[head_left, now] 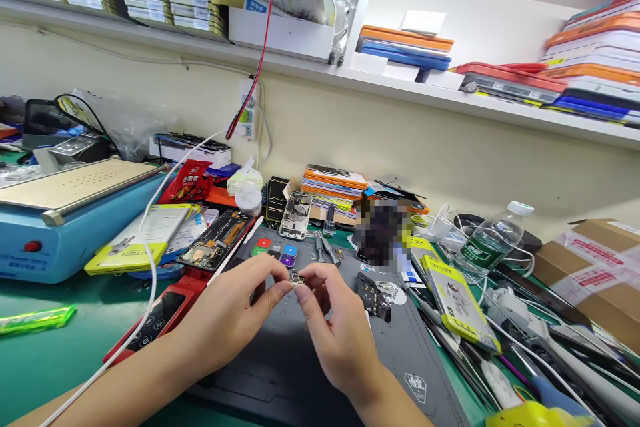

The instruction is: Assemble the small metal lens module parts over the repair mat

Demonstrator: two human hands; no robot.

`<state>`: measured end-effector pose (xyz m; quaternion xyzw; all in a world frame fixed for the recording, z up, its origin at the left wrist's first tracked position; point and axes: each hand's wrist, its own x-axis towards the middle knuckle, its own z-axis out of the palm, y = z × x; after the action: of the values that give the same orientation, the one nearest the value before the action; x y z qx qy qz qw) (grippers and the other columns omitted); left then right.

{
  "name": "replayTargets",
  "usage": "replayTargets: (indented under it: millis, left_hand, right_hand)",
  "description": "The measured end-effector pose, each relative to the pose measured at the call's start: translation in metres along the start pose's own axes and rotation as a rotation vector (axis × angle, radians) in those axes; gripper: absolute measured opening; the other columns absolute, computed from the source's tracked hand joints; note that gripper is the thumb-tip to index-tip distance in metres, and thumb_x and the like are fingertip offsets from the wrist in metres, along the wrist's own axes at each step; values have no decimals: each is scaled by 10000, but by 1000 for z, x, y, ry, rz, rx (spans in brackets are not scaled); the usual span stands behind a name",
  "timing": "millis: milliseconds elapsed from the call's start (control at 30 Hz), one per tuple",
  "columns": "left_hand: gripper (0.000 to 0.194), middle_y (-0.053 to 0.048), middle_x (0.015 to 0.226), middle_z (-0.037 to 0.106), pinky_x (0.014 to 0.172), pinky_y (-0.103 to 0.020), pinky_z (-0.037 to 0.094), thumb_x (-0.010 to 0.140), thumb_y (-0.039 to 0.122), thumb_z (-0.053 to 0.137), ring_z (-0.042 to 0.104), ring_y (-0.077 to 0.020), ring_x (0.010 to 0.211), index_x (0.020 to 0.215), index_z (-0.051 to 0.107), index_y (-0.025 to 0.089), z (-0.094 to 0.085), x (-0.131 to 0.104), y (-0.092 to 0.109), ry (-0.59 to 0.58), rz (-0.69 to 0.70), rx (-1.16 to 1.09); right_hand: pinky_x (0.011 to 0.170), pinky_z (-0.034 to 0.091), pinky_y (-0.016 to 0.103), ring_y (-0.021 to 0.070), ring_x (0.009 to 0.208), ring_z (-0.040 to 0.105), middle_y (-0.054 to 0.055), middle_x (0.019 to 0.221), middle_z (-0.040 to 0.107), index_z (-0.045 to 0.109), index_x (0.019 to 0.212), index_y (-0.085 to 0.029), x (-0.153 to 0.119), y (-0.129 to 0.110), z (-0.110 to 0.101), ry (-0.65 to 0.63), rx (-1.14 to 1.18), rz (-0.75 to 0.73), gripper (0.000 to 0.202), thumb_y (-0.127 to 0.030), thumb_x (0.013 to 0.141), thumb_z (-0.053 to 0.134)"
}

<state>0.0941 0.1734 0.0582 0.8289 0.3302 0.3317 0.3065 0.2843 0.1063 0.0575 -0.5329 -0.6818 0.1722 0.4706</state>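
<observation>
A small electronic part (297, 277) is pinched between both hands above the dark grey work mat (280, 373). My left hand (245, 307) holds its left side with thumb and forefinger. On its right side, my right hand (337, 320) grips it the same way. Just beyond the fingers lies a tray with red, green, blue and purple squares (289, 259). An opened phone (215, 240) is up and left of my left hand, and a silver phone frame (295, 215) stands farther back. Dark scraps (373, 295) lie right of my right hand.
A blue machine (75, 233) and a red device (155, 323) are at the left, with a white cable (151, 260) crossing over them. Yellow battery packs (457, 300), a bottle (493, 240), tools and a cardboard box (595, 273) crowd the right. Shelves hang above.
</observation>
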Motion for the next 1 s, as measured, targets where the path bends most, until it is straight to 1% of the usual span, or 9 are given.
replayTargets:
  millis: [233, 700, 1000]
  left_hand:
    - [213, 37, 935, 622, 700, -299, 394, 1087, 451, 496, 548, -161, 790, 1025, 619, 288, 1, 0, -1, 5, 1, 1]
    - [235, 31, 921, 626, 671, -301, 391, 1082, 475, 495, 543, -162, 757, 1032, 627, 287, 1, 1, -2, 11, 5, 17]
    - [219, 27, 940, 623, 710, -302, 410, 1084, 455, 495, 555, -165, 784, 1026, 620, 284, 1, 1, -2, 3, 8, 1]
  right_hand:
    - [607, 452, 274, 143, 661, 589, -17, 839, 654, 616, 1139, -246, -1, 2, 0, 2, -5, 5, 159, -361, 1076, 525]
    - [613, 456, 276, 144, 667, 597, -20, 838, 656, 613, 1137, -254, -1, 1, 0, 4, -16, -9, 156, -365, 1078, 523]
    - [617, 459, 276, 141, 662, 595, -21, 835, 653, 611, 1138, -251, -1, 1, 0, -9, 5, 2, 155, -362, 1080, 519]
